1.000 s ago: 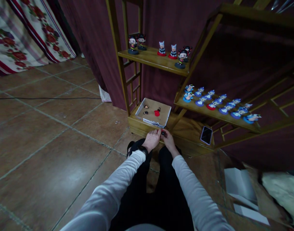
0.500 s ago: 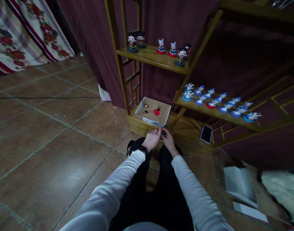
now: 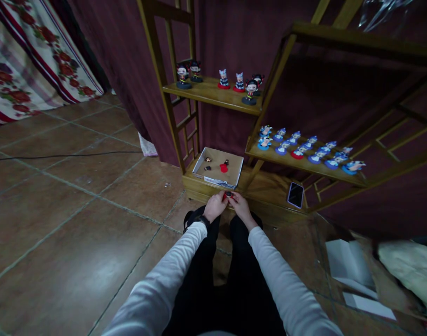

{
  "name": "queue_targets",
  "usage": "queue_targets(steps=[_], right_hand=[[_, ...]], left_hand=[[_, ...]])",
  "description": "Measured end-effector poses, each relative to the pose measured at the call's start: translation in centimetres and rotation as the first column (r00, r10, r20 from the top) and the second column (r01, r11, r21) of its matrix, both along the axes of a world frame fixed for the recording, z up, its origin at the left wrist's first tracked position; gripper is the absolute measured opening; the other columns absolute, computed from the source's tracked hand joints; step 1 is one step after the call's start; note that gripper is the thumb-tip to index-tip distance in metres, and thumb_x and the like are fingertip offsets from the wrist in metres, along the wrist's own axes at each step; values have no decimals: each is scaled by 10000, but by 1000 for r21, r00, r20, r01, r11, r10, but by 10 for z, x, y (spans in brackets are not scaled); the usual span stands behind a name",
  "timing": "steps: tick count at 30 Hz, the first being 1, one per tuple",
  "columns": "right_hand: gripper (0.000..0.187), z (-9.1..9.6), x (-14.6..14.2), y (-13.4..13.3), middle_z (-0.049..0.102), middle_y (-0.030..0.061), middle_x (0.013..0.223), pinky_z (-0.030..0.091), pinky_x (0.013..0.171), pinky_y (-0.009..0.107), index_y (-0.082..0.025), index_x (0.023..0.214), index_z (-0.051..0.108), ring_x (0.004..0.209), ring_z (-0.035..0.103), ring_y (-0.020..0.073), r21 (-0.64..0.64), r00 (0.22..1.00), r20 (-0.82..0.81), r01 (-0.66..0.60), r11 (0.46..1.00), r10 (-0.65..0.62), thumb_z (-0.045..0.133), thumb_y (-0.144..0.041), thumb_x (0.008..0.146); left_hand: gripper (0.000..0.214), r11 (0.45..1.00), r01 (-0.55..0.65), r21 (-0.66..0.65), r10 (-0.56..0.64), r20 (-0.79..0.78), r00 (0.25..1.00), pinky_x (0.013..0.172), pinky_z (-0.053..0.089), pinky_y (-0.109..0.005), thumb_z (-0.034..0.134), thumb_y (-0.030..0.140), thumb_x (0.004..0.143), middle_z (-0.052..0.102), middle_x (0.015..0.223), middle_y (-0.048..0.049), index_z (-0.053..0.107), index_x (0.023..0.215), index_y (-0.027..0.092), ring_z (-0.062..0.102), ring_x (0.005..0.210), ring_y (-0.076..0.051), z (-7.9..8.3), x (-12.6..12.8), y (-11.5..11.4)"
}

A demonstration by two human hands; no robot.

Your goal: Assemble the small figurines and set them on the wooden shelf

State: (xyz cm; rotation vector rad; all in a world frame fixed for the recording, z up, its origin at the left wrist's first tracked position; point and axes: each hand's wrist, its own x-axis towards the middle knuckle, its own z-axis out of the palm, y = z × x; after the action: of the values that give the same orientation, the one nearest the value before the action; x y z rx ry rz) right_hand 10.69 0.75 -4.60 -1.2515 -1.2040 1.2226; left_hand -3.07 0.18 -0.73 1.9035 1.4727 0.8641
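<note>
Between my two hands is a small figurine (image 3: 228, 194) with a dark top and red parts; the fingers cover much of it. My left hand (image 3: 215, 205) is closed on its left side, and my right hand (image 3: 240, 205) pinches it from the right. Just beyond my hands a shallow cardboard box (image 3: 216, 181) rests on the low shelf. Inside it lie a red base (image 3: 223, 168), a small dark figure part (image 3: 226, 162) beside that base, and two more small dark pieces, one of them a figure head (image 3: 208, 159).
Figurines with black hair (image 3: 250, 91) and grey-blue ones (image 3: 223, 79) stand on the upper shelf (image 3: 213, 93). Several blue and purple figurines (image 3: 282, 147) line the right shelf. A phone (image 3: 295, 194) lies on the low shelf. White box pieces (image 3: 349, 266) are on the floor at right.
The figurine between my hands has turned, so its dark top now faces up toward me. Both hands have shifted slightly. The camera view has tilted, so the shelves appear lower and further left.
</note>
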Motion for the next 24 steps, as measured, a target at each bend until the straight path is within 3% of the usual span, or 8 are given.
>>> queue_targets(steps=[3,7,13,18,24], right_hand=[[304,1,-1,1,670,26,896,519,628,310,-231,949,629,733,622,173,-14,1000,-25,-6,1000,6,612,-366,677],[337,6,0,1,672,43,912,519,634,306,-208,966,636,684,620,157,-16,996,-94,0,1000,-1,609,-394,686],[372,10,2,3,680,37,839,513,634,292,-186,959,642,648,619,145,-51,989,-142,29,998,-36,619,-426,676],[376,8,2,5,675,37,900,503,628,263,-195,977,633,687,630,139,-36,989,-141,-51,998,46,623,-424,678],[358,0,-1,7,673,42,919,494,603,249,-196,991,610,673,627,131,-18,993,-115,-12,1000,10,602,-404,700]], left_hand=[[124,992,10,-122,21,245,969,667,443,-261,594,208,723,645,708,-54,631,836,172,599,685,-188,-6,-2,11],[90,931,139,-336,58,514,856,530,434,-227,620,216,702,632,619,-17,620,752,141,553,508,-124,-12,-1,21],[168,871,173,-459,192,644,740,513,437,-202,626,208,711,637,613,-30,634,845,107,580,524,-108,-14,6,24],[264,864,180,-470,231,687,689,528,442,-203,661,213,685,659,663,-53,647,919,92,594,555,-111,-15,6,24],[299,881,181,-438,214,708,673,509,426,-196,679,194,669,652,650,-43,644,946,87,580,539,-103,-19,5,25]])
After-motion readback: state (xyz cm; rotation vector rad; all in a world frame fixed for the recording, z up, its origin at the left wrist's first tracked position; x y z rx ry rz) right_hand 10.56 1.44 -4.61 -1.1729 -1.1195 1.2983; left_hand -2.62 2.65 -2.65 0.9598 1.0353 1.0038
